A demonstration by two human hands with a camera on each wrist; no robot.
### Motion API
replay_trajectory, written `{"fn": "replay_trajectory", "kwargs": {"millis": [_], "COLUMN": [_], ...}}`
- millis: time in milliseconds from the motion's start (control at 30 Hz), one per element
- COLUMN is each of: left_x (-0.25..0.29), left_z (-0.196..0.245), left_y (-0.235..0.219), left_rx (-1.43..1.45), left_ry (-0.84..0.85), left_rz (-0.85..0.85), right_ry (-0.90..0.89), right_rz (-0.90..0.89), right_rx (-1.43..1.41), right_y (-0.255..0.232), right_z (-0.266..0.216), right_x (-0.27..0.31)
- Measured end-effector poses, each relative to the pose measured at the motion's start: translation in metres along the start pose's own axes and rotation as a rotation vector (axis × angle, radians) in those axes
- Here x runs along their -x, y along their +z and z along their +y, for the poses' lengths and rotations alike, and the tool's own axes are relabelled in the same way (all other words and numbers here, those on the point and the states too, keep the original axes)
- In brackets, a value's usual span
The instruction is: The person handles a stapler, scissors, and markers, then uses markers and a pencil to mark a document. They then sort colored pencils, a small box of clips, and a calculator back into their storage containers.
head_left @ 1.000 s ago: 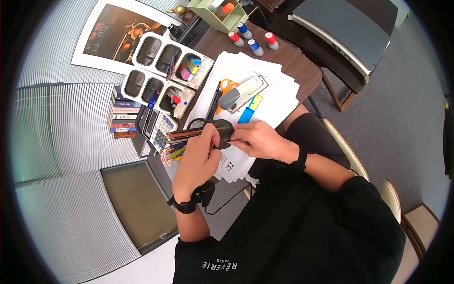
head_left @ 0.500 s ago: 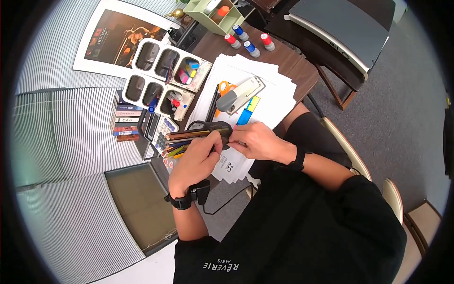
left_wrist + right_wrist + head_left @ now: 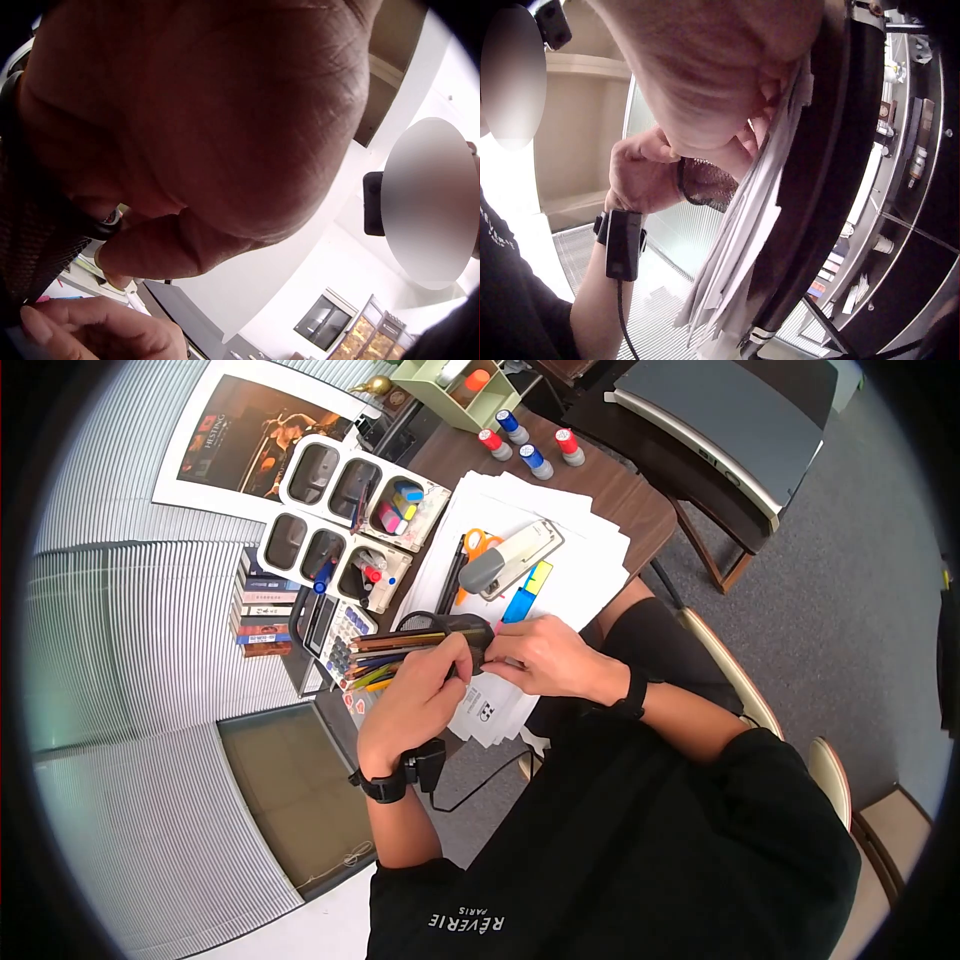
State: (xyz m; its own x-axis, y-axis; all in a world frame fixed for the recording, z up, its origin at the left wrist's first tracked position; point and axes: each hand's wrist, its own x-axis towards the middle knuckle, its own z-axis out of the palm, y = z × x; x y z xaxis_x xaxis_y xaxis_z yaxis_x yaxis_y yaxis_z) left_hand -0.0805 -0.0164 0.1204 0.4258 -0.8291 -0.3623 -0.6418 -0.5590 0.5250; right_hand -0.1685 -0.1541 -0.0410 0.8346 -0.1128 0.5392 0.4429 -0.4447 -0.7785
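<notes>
A black mesh pen holder (image 3: 468, 628) lies on its side low over the papers, full of pencils (image 3: 385, 657) that point left. My left hand (image 3: 418, 692) grips it near the pencil end, thumb and fingers curled at its side. At the holder's base, my right hand (image 3: 548, 656) has thumb and fingers bent together against the mesh (image 3: 711, 184). In the left wrist view the right fingertips (image 3: 45, 330) sit right at the dark mesh. Blue and yellow sticky tabs (image 3: 525, 596) lie just beyond the right hand.
A stapler (image 3: 512, 560) and orange-handled scissors (image 3: 480, 542) lie on stacked white papers (image 3: 590, 540). Left of them stand a white compartment organizer (image 3: 345, 530) and a calculator (image 3: 340, 635). Several red- and blue-capped bottles (image 3: 536, 460) stand at the back of the table.
The left hand and wrist have shifted slightly left and turned a little. The right hand stays at the holder's base, and the things on the papers have not moved.
</notes>
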Motion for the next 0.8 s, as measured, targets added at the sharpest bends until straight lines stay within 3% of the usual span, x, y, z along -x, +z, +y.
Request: {"fn": "replay_trajectory", "kwargs": {"millis": [367, 633, 800], "left_x": [0.0, 0.0, 0.0], "left_z": [-0.001, 0.01, 0.004], "left_y": [0.003, -0.001, 0.001], "left_rx": [0.065, 0.024, 0.032], "left_ry": [0.027, -0.044, 0.009], "left_rz": [0.032, -0.021, 0.015], "right_ry": [0.022, -0.012, 0.037], "right_rz": [0.018, 0.065, 0.031], "right_rx": [0.025, 0.007, -0.016], "right_y": [-0.001, -0.001, -0.003], "right_z": [-0.003, -0.004, -0.005], "right_x": [-0.001, 0.0, 0.001]}}
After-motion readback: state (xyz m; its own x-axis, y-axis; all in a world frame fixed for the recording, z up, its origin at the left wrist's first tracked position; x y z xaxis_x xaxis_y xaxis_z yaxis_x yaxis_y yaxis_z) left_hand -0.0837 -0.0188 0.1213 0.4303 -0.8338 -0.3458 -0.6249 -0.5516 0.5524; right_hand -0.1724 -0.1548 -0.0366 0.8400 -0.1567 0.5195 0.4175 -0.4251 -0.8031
